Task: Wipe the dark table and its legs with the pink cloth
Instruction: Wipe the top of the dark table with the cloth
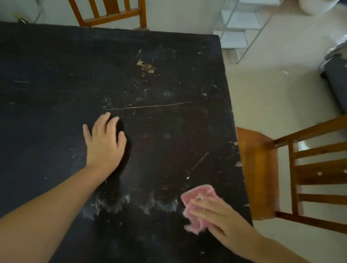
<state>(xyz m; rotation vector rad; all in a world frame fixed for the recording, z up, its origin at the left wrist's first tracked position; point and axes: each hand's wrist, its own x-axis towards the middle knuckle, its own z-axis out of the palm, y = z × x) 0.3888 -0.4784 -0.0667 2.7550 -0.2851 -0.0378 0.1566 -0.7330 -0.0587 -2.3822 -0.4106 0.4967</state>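
Observation:
The dark table (49,89) fills most of the head view; its top is scratched and carries whitish smears near the front. My right hand (222,219) presses the crumpled pink cloth (197,200) flat on the tabletop close to the right edge, with the fingers spread over it. My left hand (104,141) rests palm down on the middle of the table, fingers apart and holding nothing. The table legs are hidden under the top.
A wooden chair (297,170) stands tight against the table's right edge. Another wooden chair (111,11) is at the far edge. A white wire shelf (242,18) and a dark patterned sofa (345,87) stand on the pale floor to the right.

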